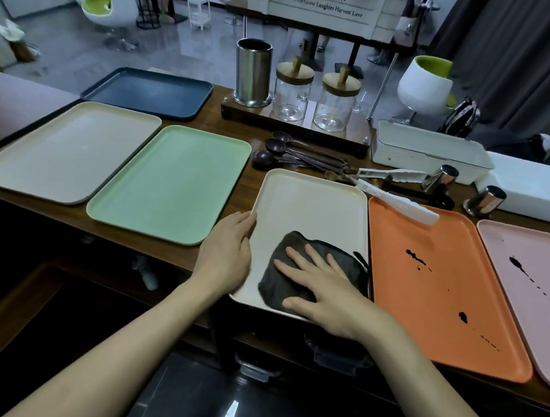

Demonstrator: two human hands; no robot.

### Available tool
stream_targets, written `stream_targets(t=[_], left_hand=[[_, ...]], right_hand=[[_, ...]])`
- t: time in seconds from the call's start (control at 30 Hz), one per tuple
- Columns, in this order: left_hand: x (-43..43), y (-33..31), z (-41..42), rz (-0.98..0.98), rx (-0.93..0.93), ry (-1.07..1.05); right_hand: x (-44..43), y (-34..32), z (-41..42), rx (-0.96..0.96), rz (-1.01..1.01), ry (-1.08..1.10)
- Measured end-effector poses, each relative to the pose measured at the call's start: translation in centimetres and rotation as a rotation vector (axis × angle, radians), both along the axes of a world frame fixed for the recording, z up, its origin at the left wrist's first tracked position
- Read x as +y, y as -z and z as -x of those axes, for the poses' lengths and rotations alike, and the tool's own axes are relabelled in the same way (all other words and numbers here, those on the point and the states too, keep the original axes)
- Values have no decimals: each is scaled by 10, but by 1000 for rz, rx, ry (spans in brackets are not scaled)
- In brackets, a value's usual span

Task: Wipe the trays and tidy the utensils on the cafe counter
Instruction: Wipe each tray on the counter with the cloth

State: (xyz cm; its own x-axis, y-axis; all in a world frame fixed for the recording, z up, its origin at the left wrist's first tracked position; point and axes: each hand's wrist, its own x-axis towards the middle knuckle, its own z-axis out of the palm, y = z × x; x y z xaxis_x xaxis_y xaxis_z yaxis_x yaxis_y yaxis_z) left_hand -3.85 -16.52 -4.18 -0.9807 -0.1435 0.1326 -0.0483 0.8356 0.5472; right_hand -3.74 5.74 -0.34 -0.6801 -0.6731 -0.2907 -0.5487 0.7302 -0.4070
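On the left, the cream tray (66,150) and green tray (169,182) look clean. In the middle, the left hand (226,250) steadies the white tray (310,208), fingers straight; the right hand (323,285) presses the dark cloth (281,275) flat. Right of it, the orange tray (426,288) and pink tray (533,281) are stained, and the far spoons (291,153) are untidy.

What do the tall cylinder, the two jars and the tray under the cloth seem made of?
The tall cylinder looks like brushed steel: dull grey reflections. The jars are clear glass, see-through, with wood-like lids. The cream tray is likely matte plastic: no glare.
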Motion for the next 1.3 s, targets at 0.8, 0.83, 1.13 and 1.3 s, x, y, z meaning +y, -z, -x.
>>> stream_targets(t=[0.8, 0.83, 1.13, 1.3], left_hand=[[1, 3, 1, -140, 68, -66], [2, 3, 1, -145, 68, -76], [9, -9, -6, -253, 68, -108], [6, -7, -6, -225, 63, -7]], right_hand=[[-111, 19, 128, 261, -154, 418], [-106, 18, 125, 249, -159, 390], [-63, 8, 13, 129, -49, 91], [-50, 4, -19, 139, 39, 112]])
